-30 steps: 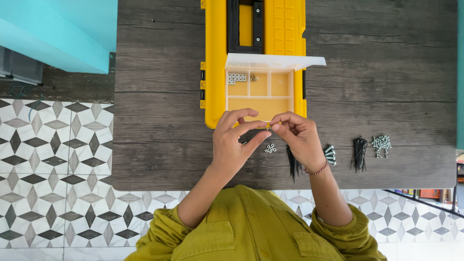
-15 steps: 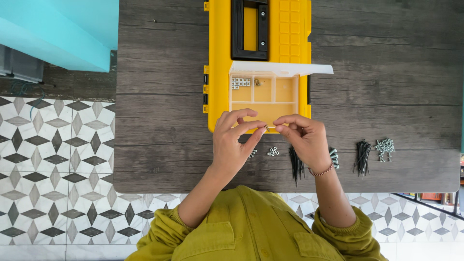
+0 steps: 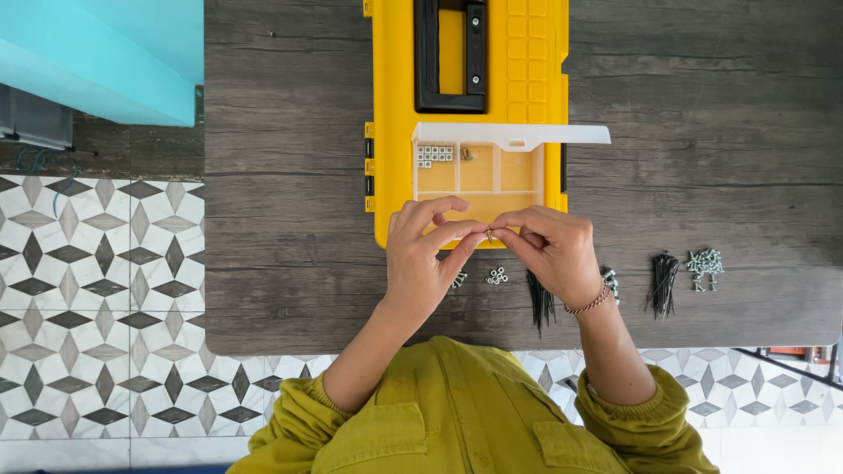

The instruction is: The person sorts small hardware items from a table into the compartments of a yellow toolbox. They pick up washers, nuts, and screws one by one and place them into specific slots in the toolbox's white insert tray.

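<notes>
Head view: left hand (image 3: 420,263) and right hand (image 3: 555,254) meet fingertip to fingertip, both pinched narrow on one small metal fastener (image 3: 488,233), held just over the near edge of the yellow toolbox (image 3: 392,132). Open compartment tray (image 3: 518,168) at 12 o'clock from the fastener. Loose nuts (image 3: 497,276) on the wooden table (image 3: 281,175) at 6 o'clock; black cable ties (image 3: 660,284) at 3 o'clock.
</notes>
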